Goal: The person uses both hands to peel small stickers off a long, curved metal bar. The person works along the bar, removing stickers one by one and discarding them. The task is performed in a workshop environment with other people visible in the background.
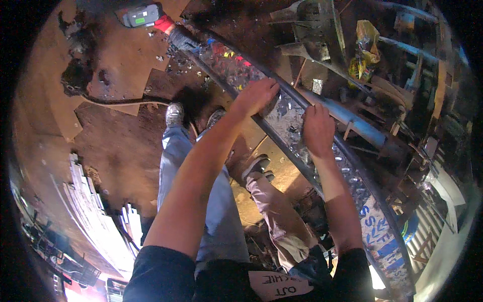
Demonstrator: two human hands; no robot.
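Observation:
A long, narrow trough (pixel 292 132) with dark raised rims runs diagonally under my hands, strewn with small shiny metal pieces. My left hand (pixel 257 95) reaches over its near rim, fingers curled inward. Whatever they hold, if anything, is hidden beneath them. Lower and to the right, my right hand (pixel 319 130) lies across the far rim (pixel 352 158) with its fingers bent down. What sits under those fingers cannot be made out. Red, yellow and blue bits (pixel 229 54) lie in the trough beyond my left hand.
At the far left end, another person's red-gloved hand (pixel 163 23) is at a grey box-shaped device (pixel 142 16). Someone's beige-trousered leg (pixel 271 211) stands near my legs. White strips (pixel 95 211) lie at lower left, a hose (pixel 126 102) on the floor, and metal frames (pixel 362 126) at right.

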